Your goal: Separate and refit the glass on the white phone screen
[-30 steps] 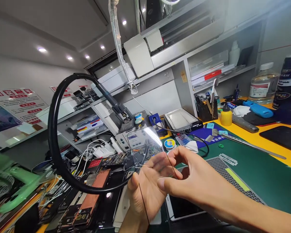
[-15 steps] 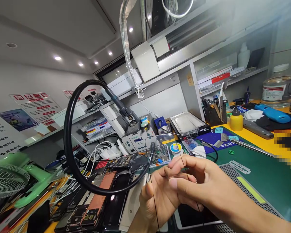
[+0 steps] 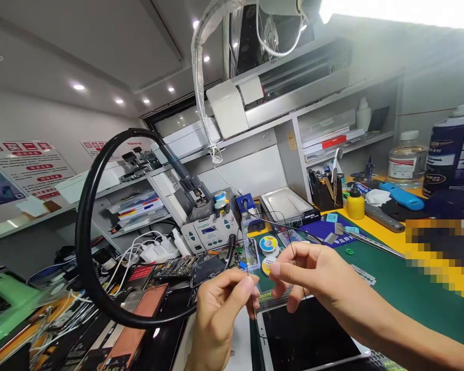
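A thin black wire or cord (image 3: 293, 248) runs in a loop up from between my hands. My left hand (image 3: 224, 309) pinches one strand of it between thumb and fingertips. Close by on the right, my right hand (image 3: 313, 273) has thumb and index finger bent together; whether they grip the other strand or something tiny is too small to tell. The hands are slightly apart. Below them lies a tablet (image 3: 305, 335) with a black screen and white frame, beside a white phone (image 3: 237, 345) partly hidden by my left hand.
A thick black hose (image 3: 83, 232) arches at the left, over phone parts (image 3: 135, 319). Behind stand a soldering station (image 3: 211, 229), solder spools (image 3: 268, 243) and a yellow bottle (image 3: 355, 204). A blade (image 3: 363, 274) lies on the green mat (image 3: 410, 299).
My hands have moved apart from their overlapped position, and my left hand has turned and closed into a pinch. The view has shifted, showing more of the tablet and a dark can at right.
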`<state>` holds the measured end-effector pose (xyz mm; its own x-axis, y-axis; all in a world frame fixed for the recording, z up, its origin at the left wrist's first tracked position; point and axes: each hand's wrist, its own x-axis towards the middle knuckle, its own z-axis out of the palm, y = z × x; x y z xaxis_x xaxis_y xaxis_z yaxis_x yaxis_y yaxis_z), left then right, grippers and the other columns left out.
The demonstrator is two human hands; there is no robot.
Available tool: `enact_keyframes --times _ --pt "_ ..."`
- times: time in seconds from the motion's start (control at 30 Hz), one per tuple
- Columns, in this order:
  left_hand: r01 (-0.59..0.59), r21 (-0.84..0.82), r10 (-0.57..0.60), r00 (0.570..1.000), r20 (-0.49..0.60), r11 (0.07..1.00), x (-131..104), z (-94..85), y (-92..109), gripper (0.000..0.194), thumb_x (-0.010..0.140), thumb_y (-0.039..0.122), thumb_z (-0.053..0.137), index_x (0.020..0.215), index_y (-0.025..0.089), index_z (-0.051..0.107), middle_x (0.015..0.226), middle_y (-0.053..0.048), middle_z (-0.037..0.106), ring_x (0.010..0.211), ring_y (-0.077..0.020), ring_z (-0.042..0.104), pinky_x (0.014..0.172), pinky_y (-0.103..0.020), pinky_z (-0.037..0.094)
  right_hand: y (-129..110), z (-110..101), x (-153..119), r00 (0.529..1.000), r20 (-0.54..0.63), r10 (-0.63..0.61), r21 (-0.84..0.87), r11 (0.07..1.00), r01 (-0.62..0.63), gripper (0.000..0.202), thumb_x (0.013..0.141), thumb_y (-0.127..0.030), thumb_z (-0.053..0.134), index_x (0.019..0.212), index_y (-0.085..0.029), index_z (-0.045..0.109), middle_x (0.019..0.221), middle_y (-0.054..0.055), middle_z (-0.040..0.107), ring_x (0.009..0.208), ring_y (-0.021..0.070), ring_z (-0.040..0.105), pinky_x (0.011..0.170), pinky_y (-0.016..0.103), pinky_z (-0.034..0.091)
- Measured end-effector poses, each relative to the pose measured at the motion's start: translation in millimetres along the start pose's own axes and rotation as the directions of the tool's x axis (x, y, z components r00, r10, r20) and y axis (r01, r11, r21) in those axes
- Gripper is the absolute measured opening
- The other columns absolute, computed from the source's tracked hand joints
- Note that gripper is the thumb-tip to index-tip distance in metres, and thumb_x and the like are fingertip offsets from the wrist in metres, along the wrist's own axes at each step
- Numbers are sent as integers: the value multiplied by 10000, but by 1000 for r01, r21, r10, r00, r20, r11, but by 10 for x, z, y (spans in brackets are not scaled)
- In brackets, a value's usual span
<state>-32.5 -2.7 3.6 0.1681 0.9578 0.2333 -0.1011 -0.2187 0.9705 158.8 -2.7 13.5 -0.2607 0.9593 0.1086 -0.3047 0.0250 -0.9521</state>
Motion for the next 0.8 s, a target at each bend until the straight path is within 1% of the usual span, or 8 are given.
enact_keyframes --times 0.1,0.2,0.37,0.5,0.8 --pt "-3 93 5 1000 -28 996 -10 0 -24 246 833 378 726 742 150 742 653 -28 624 592 -145 559 532 -247 460 15 21 -11 1000 -13 -6 -57 998 5 247 779 -374 788 773 -167 653 722 13 693 669 161 639 568 244 529" --pt "-17 160 25 998 -50 987 -30 -5 -31 256 824 391 732 713 161 726 654 -24 628 599 -146 558 551 -245 456 12 40 -14 1000 -23 7 -100 995 -9 258 787 -389 783 776 -166 655 704 18 714 606 142 624 576 247 531" --pt "-44 243 57 997 -50 969 -41 -8 -24 288 837 409 709 678 169 692 640 -18 603 594 -148 531 559 -258 437 15 53 -4 1000 -16 9 -94 995 -10 267 797 -400 777 775 -165 652 693 21 721 607 138 623 584 243 532" --pt "-48 254 61 997 -43 966 -45 -6 -29 292 843 405 699 671 170 680 638 -17 601 594 -151 530 568 -265 436 30 56 2 1000 -15 14 -95 995 -15 265 790 -395 782 762 -169 645 697 18 717 632 145 637 578 234 527" --pt "-34 201 43 998 -42 979 -66 -1 -36 290 836 398 702 667 164 672 626 -13 597 583 -144 530 570 -264 437 37 58 -10 999 -2 50 -76 996 -50 257 788 -380 771 751 -170 628 684 21 708 607 140 623 585 238 528"
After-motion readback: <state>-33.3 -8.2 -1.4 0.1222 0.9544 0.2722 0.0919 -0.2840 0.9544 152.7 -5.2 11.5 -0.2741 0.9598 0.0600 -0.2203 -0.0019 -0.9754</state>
